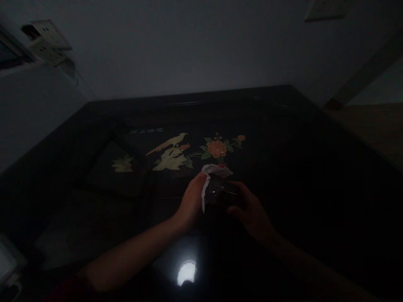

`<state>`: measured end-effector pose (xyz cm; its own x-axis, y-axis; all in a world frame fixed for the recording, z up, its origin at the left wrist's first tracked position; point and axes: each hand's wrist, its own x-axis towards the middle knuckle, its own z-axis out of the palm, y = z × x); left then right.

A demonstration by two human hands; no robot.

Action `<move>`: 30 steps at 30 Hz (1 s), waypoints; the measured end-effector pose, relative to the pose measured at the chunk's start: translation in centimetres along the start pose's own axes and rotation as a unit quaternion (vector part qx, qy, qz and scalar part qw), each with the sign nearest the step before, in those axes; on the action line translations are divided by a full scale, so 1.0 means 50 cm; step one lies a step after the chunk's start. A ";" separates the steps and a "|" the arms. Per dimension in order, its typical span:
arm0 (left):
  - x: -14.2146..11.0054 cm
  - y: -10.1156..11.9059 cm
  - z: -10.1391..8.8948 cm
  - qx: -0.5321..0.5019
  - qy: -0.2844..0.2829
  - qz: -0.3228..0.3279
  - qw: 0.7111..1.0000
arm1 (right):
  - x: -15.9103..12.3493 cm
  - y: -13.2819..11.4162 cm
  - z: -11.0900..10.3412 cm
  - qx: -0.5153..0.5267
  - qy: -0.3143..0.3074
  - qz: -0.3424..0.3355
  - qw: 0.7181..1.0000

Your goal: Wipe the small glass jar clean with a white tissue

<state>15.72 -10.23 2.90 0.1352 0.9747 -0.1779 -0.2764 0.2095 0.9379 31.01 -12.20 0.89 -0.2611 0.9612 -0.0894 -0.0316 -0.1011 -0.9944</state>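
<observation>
The scene is very dark. My left hand [192,201] is closed around a white cloth or tissue [210,176] that wraps one side of a small dark shiny object [220,193]. My right hand [250,209] grips the same dark object from the right. I cannot make out what the object is. Both hands hover just above a glossy black table [299,167] painted with a bird [170,151] and an orange flower [216,148].
A bright light reflects off the table top [187,272] near the front edge. The pale wall behind carries electrical sockets [47,42] at the upper left. A wooden floor [374,130] shows to the right. Something pale lies at the lower left [8,264].
</observation>
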 end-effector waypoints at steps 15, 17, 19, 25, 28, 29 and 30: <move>0.001 -0.001 0.000 -0.060 0.059 -0.063 0.994 | 0.008 -0.001 0.001 0.028 -0.015 -0.005 0.999; -0.003 -0.002 -0.002 0.012 0.071 -0.017 0.997 | 0.007 -0.003 0.001 0.010 -0.007 0.002 1.000; -0.007 -0.002 -0.004 0.079 0.056 0.039 0.995 | 0.006 -0.003 0.002 -0.004 -0.001 0.006 1.000; -0.015 -0.006 -0.012 0.243 -0.022 0.209 0.947 | 0.002 0.006 0.007 0.007 0.022 0.018 1.000; -0.011 -0.010 -0.018 0.357 -0.048 0.312 0.879 | -0.001 0.009 0.008 0.000 0.029 0.027 0.999; -0.010 -0.011 -0.020 0.389 -0.062 0.342 0.853 | -0.001 0.009 0.008 -0.005 0.031 0.030 0.999; -0.008 -0.012 -0.022 0.413 -0.073 0.366 0.831 | -0.002 0.009 0.009 -0.010 0.032 0.032 0.999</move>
<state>14.80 -10.68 2.09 0.3495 0.7846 0.5121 0.4026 -0.6193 0.6741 30.61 -12.44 0.49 -0.1998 0.9673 -0.1560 0.0036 -0.1585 -0.9874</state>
